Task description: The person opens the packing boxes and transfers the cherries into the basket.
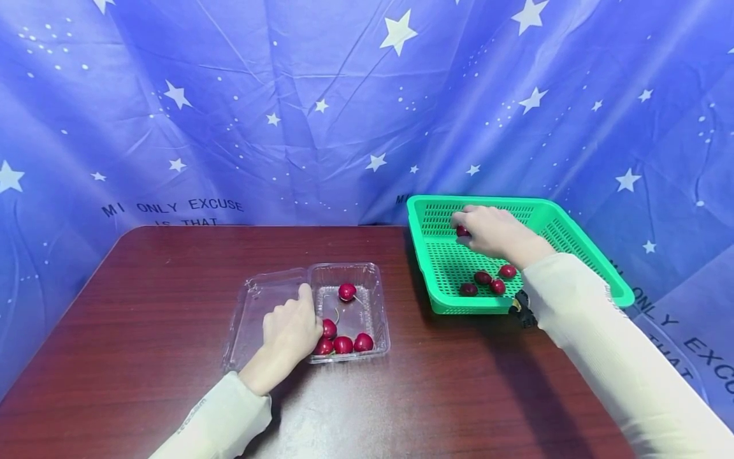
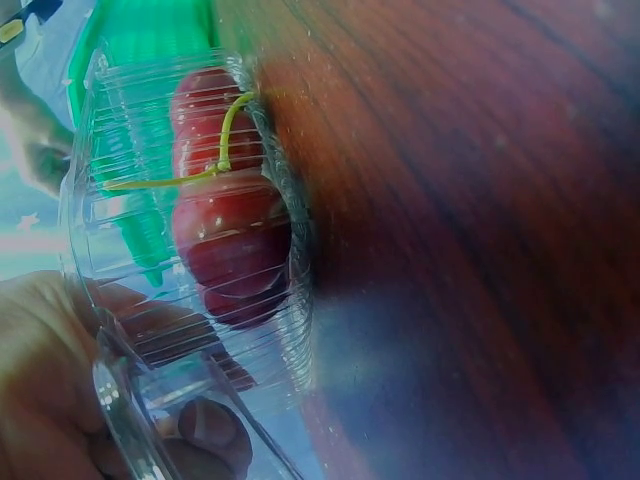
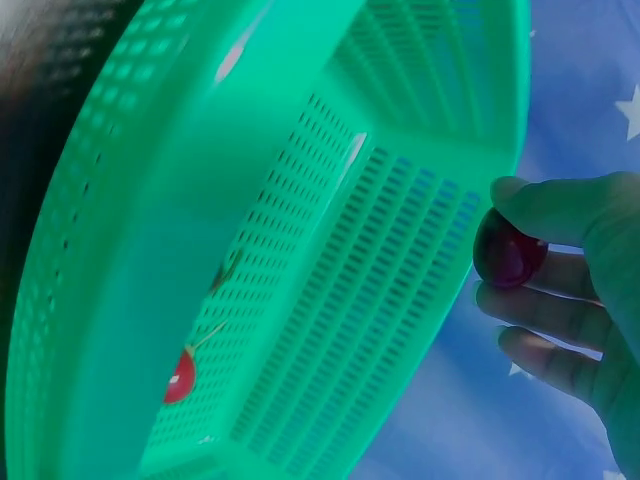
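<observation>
My left hand [image 1: 291,325] grips the hinge side of a clear plastic clamshell box [image 1: 383,319], whose lid [image 1: 248,319] lies folded out to the left. In the left wrist view, the thumb and fingers sit on either side of its ribbed wall. Several red cherries [image 1: 343,345] rest in the box, most along its near side, and some show stems. Over the far left part of a green basket [image 1: 427,280], my right hand [image 1: 493,233] pinches a dark red cherry [image 3: 508,250] between thumb and fingers. Several more cherries [image 1: 483,278] lie on the basket's floor near its front wall.
Both containers stand on a reddish-brown wooden table [image 1: 172,287], the basket to the right of the box. Behind the table hangs a blue curtain [image 1: 321,140] with white stars. A small black item [image 1: 523,309] shows at the right cuff, by the basket's front rim.
</observation>
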`<state>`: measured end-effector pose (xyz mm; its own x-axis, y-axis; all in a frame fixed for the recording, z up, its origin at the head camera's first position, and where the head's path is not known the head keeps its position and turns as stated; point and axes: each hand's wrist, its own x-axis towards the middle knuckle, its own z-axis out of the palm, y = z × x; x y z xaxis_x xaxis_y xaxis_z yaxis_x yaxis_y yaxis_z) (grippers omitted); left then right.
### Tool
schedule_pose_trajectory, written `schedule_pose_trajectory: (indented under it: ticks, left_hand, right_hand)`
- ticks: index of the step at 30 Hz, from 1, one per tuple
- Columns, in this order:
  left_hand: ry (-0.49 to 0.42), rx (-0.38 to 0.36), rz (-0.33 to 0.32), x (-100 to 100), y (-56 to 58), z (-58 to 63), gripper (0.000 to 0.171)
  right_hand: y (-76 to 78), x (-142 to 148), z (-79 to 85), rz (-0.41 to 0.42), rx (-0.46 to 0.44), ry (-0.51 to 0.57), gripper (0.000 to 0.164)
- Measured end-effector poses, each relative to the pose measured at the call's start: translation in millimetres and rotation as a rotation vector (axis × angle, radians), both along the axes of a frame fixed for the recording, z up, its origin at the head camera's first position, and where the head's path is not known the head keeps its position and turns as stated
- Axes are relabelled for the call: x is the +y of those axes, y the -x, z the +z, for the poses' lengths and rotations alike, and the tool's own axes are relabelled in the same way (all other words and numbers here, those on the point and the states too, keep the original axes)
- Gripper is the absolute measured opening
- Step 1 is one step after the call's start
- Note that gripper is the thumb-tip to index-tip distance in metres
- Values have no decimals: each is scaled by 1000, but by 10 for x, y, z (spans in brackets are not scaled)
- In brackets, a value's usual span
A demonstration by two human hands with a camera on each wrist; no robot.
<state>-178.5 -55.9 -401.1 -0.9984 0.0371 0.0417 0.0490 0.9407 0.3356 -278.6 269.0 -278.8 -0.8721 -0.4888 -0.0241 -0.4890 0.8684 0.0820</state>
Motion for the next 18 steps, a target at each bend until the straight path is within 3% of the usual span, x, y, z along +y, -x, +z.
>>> schedule_pose_trajectory:
  ticks: [18]
  left_hand:
    - [-1,8,0,-13,3,2,27]
  right_hand:
    - [18,412,-93,-96,-74,-37,20]
